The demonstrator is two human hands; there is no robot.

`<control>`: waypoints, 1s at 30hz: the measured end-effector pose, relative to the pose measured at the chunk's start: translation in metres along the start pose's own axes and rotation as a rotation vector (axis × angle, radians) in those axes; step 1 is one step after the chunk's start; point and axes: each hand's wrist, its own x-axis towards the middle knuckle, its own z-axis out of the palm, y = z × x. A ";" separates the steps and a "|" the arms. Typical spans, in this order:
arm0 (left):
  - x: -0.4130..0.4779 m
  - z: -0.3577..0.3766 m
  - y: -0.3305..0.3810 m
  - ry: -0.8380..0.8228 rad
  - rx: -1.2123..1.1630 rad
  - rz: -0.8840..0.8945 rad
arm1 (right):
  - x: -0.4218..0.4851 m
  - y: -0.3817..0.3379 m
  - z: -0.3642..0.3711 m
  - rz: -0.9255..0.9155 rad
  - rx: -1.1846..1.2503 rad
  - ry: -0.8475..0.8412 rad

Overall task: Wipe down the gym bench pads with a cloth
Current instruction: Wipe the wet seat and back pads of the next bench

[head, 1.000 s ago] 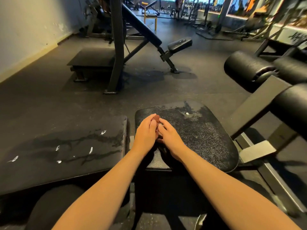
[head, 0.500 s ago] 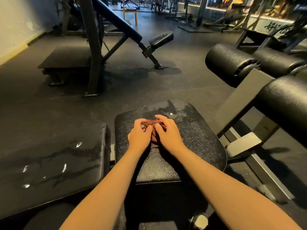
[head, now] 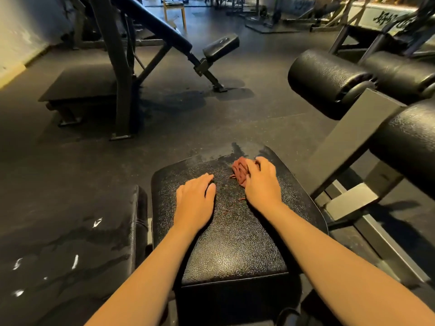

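The left hand (head: 195, 198) lies palm down on the black seat pad (head: 235, 250), its grip spread flat with the fingers straight and close together, holding nothing. The right hand (head: 260, 182) is a little farther forward and to the right on the same pad, apart from the left, and its grip is curled over a bunched reddish-brown cloth (head: 240, 170), pinning it to the pad near the far edge. The cloth sticks out to the left of the fingers, and a few small reddish bits (head: 241, 198) lie on the pad just beside the right wrist. Wet patches darken the pad's far rim beyond the cloth. To the left, just beside the seat pad, a longer black pad (head: 70, 236) shows wet streaks and bright glints. On the right stand two black roller pads (head: 327, 83) on a grey metal frame (head: 353, 147). Farther off on the dark floor (head: 247, 118) stands a tilted bench (head: 160, 27)
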 end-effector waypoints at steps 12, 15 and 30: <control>-0.008 -0.005 0.009 -0.029 0.138 0.016 | -0.007 -0.001 0.004 -0.110 -0.151 -0.109; -0.012 -0.008 0.013 -0.036 0.122 0.003 | -0.009 0.002 -0.006 0.036 -0.155 -0.120; 0.019 0.001 0.015 -0.032 0.037 -0.062 | 0.021 0.010 -0.002 0.045 -0.161 -0.078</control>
